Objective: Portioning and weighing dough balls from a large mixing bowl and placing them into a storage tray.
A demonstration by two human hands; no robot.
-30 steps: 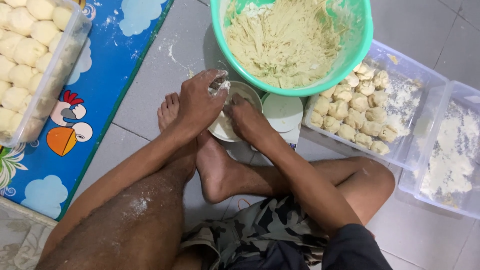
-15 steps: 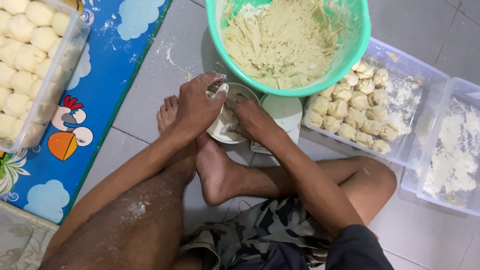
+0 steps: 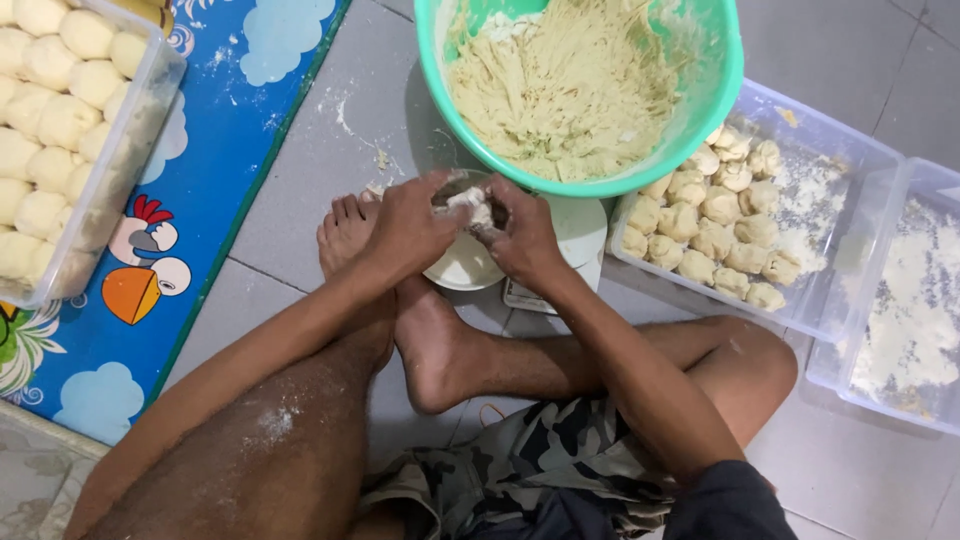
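A person sits on the grey tile floor (image 3: 300, 180) with legs folded; a blue mat (image 3: 200, 200) with clouds and a bird lies on the left; far in the middle stands a big green bowl (image 3: 720, 90) full of pale stringy dough (image 3: 570, 90); on the far left is a clear tub (image 3: 150, 110) packed with smooth round dough balls (image 3: 60, 120); on the right a clear tray (image 3: 830, 160) holds rough little lumps (image 3: 715, 230), and at the right edge a second clear tray (image 3: 920, 300) holds loose flour; near the bowl sits a small white dish (image 3: 465, 265) on a flat white scale (image 3: 580, 235).

The left hand (image 3: 405, 230) and the right hand (image 3: 520, 235) meet just over the dish; between them is a small piece of dough (image 3: 470, 203); the fingers of both hands curl in and pinch it from each side, thumbs on top.

The piece looks soft, light and a bit sticky; it would squash or tear if pulled hard; I think it is best held gently with fingertips on its two sides, with flour on the skin so it does not cling.
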